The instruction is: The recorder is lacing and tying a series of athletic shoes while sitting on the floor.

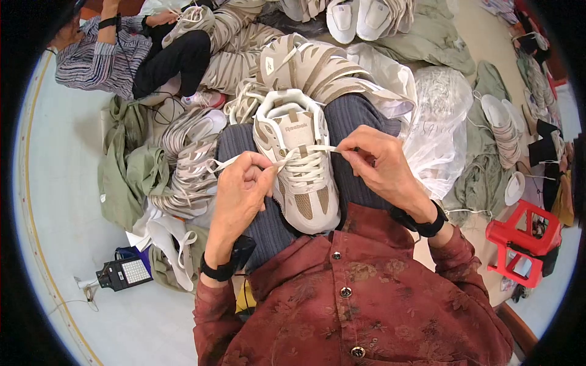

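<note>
A beige and white sneaker (305,201) rests on my lap between my thighs, its toe pointing toward me. White shoelace (305,168) crosses its tongue in rows. My left hand (243,186) is closed on one lace end at the shoe's left side, with a loose tail sticking out beyond the fingers. On the right, my right hand (378,161) pinches the other lace end between thumb and fingertip and holds it taut from the upper eyelets. Both hands are just off the shoe's sides.
Stacked beige shoe uppers (317,70) pile up ahead of my knees, with more uppers (192,161) at the left. Clear plastic bags (436,122) lie right of my leg. A red plastic stool (524,241) stands at the right. A co-worker (122,55) sits at the upper left, handling a shoe.
</note>
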### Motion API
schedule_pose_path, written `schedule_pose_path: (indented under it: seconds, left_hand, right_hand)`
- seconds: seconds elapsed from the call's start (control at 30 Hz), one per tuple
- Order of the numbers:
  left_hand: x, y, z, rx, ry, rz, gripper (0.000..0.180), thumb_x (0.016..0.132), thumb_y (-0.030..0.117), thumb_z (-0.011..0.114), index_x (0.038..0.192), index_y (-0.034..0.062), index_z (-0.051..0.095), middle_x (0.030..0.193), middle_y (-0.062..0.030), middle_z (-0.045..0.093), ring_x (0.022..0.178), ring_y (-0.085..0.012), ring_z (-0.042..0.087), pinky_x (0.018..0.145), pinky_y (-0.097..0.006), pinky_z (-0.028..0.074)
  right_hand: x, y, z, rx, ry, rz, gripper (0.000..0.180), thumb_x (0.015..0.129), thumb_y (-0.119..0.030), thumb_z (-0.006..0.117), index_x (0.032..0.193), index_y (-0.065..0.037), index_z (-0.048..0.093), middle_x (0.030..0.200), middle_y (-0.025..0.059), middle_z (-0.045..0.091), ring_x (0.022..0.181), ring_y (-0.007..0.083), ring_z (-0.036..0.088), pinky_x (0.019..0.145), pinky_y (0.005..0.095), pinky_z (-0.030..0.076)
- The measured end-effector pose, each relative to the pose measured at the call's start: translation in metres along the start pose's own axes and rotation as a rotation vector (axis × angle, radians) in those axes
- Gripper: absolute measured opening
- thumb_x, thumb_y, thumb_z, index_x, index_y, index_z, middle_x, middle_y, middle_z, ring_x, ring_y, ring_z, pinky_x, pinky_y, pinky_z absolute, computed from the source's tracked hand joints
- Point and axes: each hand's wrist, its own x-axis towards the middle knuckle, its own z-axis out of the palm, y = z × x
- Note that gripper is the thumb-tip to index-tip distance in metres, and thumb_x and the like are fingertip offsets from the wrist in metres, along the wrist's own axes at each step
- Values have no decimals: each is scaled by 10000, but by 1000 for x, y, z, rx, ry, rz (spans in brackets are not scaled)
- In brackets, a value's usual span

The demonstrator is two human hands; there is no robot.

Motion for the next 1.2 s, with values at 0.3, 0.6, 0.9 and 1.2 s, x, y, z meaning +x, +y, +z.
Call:
schedule_pose_path:
  seconds: [0.3,0.6,0.9,1.2]
  left_hand:
    - [-30,30,-8,336,51,304,139,862,55,656,986,5,693,741,-69,657,542,-106,546,515,-286,425]
    - [-71,92,-15,263,3,626,116,925,53,651,1013,5,708,717,-25,599,587,-66,453,531,-244,364]
    - [-91,104,-24,183,-107,761,95,914,26,647,950,-1,730,640,-10,558,484,-57,414,459,-226,314]
    - [-27,47,-10,29,27,475,179,955,19,540,1087,-29,652,965,-96,646,616,-123,600,560,-253,481]
  right_hand:
    - [18,-3,28,70,-80,-270,253,786,-6,648,1038,-16,675,972,157,662,870,338,642,764,397,518]
    - [33,-2,42,5,-301,-271,274,787,-42,622,1058,-7,602,1004,153,469,915,354,538,769,419,437]
    - [40,8,42,150,-352,-423,157,767,-118,656,859,7,633,738,97,529,706,235,540,637,362,425]
    - [20,-9,-67,491,-149,166,199,958,-239,651,878,-56,644,722,11,632,659,91,618,552,261,495]
